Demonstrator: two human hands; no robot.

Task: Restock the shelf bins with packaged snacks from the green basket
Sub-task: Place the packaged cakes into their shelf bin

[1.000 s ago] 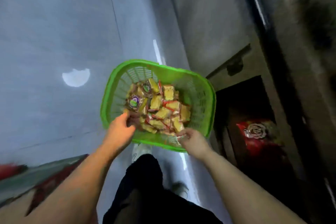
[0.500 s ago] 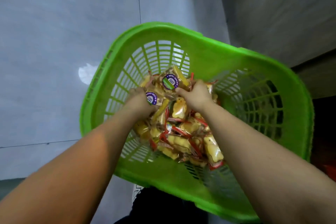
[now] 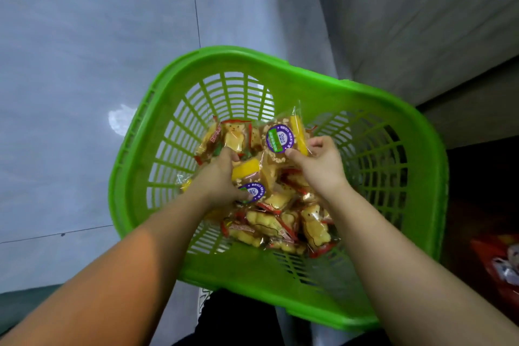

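Green basket [image 3: 331, 284] sits on the grey floor [image 3: 84, 64], holding clear-wrapped bear-shaped snack packs [image 3: 283, 222] (red-trimmed). Left hand [image 3: 222, 177] grips packs in the pile; right hand [image 3: 320, 163] pinches a purple-labelled pack [image 3: 279, 139].

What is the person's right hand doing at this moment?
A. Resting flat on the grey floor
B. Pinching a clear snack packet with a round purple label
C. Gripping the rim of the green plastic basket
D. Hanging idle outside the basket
B: the right hand pinches the clear snack packet with a round purple label, raised over the pile inside the green slotted plastic basket.
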